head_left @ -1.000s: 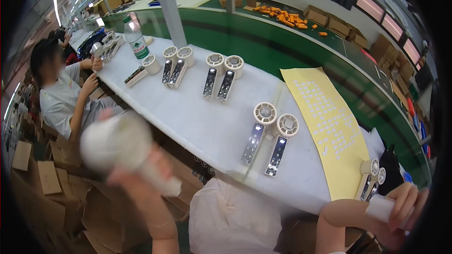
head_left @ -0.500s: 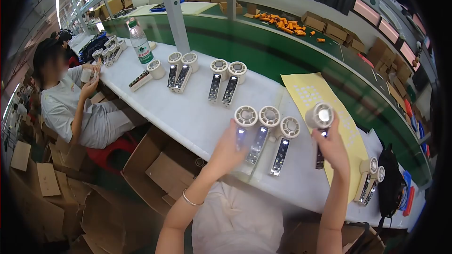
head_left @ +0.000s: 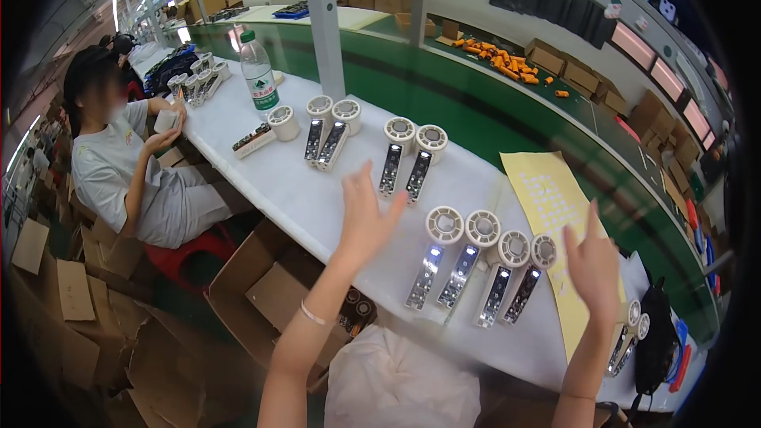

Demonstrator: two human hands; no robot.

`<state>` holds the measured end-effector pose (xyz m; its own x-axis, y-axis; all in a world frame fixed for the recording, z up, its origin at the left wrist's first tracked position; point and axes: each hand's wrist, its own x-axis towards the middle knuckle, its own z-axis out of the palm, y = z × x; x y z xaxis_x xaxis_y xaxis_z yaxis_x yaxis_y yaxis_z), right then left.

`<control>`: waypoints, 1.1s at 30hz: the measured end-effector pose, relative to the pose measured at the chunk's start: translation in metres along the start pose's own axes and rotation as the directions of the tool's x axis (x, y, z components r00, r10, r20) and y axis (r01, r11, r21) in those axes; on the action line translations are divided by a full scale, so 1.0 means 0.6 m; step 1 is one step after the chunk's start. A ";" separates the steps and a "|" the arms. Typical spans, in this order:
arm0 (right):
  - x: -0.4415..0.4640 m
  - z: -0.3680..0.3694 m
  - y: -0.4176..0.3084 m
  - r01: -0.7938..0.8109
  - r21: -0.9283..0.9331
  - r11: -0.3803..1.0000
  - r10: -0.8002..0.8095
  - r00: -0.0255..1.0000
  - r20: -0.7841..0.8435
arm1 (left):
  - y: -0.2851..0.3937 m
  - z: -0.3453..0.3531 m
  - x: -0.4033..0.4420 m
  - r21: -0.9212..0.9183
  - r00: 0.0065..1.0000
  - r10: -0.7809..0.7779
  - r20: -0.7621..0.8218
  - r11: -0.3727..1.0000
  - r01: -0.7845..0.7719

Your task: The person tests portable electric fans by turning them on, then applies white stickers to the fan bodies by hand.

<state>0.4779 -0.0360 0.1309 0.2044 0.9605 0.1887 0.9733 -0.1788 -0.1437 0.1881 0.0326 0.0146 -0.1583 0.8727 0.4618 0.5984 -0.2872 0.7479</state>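
My left hand (head_left: 367, 218) is raised over the white table (head_left: 317, 222), its fingers apart and nothing held. My right hand (head_left: 593, 265) hovers beside the yellow sheet (head_left: 547, 190) with white round stickers, fingers spread, holding nothing. Between the hands several white handheld fans lie in a row, among them one at the left end (head_left: 444, 226) and one at the right end (head_left: 544, 252); circuit boards show in their handles. Farther back lie two fans (head_left: 432, 139) close to my left hand's fingertips, and another pair (head_left: 346, 115) to the left.
A water bottle (head_left: 258, 75) stands near a single fan (head_left: 283, 123). At the left sits a co-worker (head_left: 119, 158) holding a white part. Open cardboard boxes (head_left: 238, 269) are below the table edge. A black bag (head_left: 654, 337) and two fans (head_left: 632, 317) lie at the right.
Both hands came over the table with fans and have let them go. The front row has grown from two fans to several. The view has shifted slightly.
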 end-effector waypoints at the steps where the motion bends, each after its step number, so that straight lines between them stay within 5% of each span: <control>1: 0.008 -0.024 -0.029 0.071 0.341 0.937 -0.066 0.997 -0.028 | -0.015 0.005 0.028 0.019 1.000 0.001 0.021 1.000 -0.001; 2: 0.020 -0.037 -0.063 0.136 0.642 0.754 -0.120 0.990 -0.069 | -0.033 0.008 0.057 0.044 0.999 -0.002 0.043 0.999 0.000; 4: 0.058 -0.038 -0.130 -0.115 0.904 0.413 -0.362 0.889 0.279 | -0.069 0.045 0.110 0.296 0.989 -0.064 0.135 0.955 0.021; 6: 0.120 0.035 -0.207 -0.110 0.828 0.550 -0.360 0.863 0.354 | -0.059 0.054 0.160 0.055 0.957 -0.094 0.275 0.995 0.082; 7: 0.164 0.092 -0.225 -0.053 0.779 0.625 -0.338 0.881 0.331 | -0.043 0.067 0.169 0.061 0.960 -0.165 0.226 0.986 0.155; 9: 0.234 0.191 -0.244 -0.194 0.727 0.659 -0.230 0.868 0.440 | -0.016 0.079 0.171 0.152 0.957 -0.272 0.098 0.955 0.255; 11: 0.254 0.235 -0.266 -0.275 0.649 0.710 -0.178 0.821 0.542 | -0.047 0.128 0.169 0.239 0.974 -0.225 -0.030 0.944 0.226; 14: 0.247 0.225 -0.296 -0.376 0.686 0.623 -0.217 0.759 0.614 | -0.048 0.111 0.166 0.248 0.962 -0.274 0.022 0.933 0.260; 21: 0.258 0.274 -0.294 -0.445 0.784 0.433 -0.109 0.838 0.535 | -0.046 0.099 0.164 0.158 0.972 -0.233 0.042 0.962 0.224; 24: 0.233 0.236 -0.300 -0.413 0.882 0.227 -0.208 0.864 0.458 | -0.063 0.102 0.168 -0.155 0.969 -0.248 0.006 0.957 0.246; 26: 0.184 0.163 -0.312 -0.350 0.931 0.104 -0.184 0.913 0.364 | -0.056 0.101 0.165 -0.316 0.978 -0.119 -0.171 0.947 0.059; 28: 0.159 0.106 -0.298 -0.293 0.956 0.011 -0.208 0.935 0.289 | -0.022 0.055 0.153 -0.529 0.957 -0.061 -0.285 0.842 -0.104; 30: 0.139 0.051 -0.264 -0.290 0.956 -0.035 -0.313 0.912 0.265 | 0.039 -0.018 0.123 -0.780 0.958 -0.163 -0.237 0.619 -0.088; 33: 0.074 -0.034 -0.203 -0.195 0.980 -0.041 -0.445 0.882 0.157 | 0.100 -0.111 0.057 -0.829 0.923 -0.168 -0.347 0.516 -0.217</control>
<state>0.3705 0.0239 0.1764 -0.2696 0.9598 0.0778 -0.1823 0.0285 -0.9828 0.1662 0.0190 0.1068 -0.5193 0.7167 0.4655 -0.3077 -0.6650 0.6805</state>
